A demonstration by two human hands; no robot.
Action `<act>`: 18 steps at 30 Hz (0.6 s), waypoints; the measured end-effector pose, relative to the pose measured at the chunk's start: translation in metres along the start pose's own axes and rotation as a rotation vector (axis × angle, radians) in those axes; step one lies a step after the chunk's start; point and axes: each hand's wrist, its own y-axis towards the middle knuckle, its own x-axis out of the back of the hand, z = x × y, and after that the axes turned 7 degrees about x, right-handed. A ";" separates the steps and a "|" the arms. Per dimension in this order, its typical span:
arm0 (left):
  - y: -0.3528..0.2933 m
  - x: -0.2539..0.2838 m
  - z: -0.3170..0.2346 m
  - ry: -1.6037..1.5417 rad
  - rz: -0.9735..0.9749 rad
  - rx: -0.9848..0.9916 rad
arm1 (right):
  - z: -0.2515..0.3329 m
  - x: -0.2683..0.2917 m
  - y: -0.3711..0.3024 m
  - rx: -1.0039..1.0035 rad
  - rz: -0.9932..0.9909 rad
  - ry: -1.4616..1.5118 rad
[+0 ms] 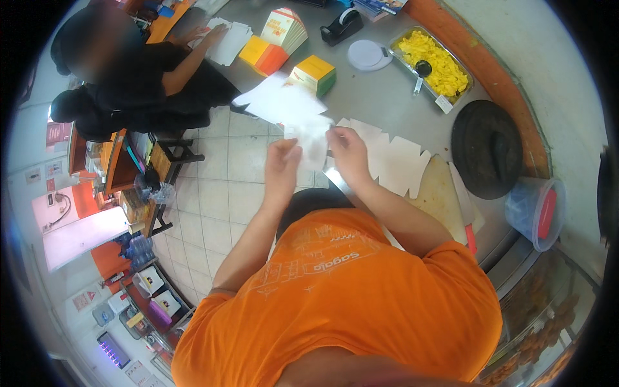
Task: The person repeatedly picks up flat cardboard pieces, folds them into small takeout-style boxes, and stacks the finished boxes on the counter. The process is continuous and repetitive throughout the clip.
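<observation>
Both my hands hold a white card sheet (312, 143) in front of my chest, near the table edge. My left hand (284, 160) pinches its left side, and my right hand (348, 151) grips its upper right corner. Just beyond it lie white flat box blanks (278, 100) with cut flaps. More cut blanks (401, 161) are spread to the right of my right hand, partly under my forearm. Behind them stand folded yellow, orange and green boxes (314, 74), one of them next to a stack of printed box pieces (284, 29).
On the grey table (361, 90) are a black tape dispenser (342, 27), a round white lid (369, 55) and a metal tray (398, 61) of yellow food. To the right lie a black lid (487, 148), a cutting board (438, 193) and a knife (463, 193). A co-worker (148, 71) handles white sheets at left.
</observation>
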 end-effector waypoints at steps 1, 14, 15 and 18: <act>-0.002 -0.006 0.001 -0.008 0.046 0.041 | 0.006 -0.008 -0.004 0.128 0.027 -0.101; -0.001 0.002 -0.039 0.131 0.033 -0.025 | 0.054 0.001 -0.001 0.002 0.170 0.002; -0.004 -0.003 -0.039 0.219 -0.024 -0.032 | 0.052 -0.002 0.002 -0.059 0.118 0.037; -0.012 -0.016 -0.037 0.347 -0.130 -0.216 | 0.051 -0.004 0.004 -0.128 0.127 0.157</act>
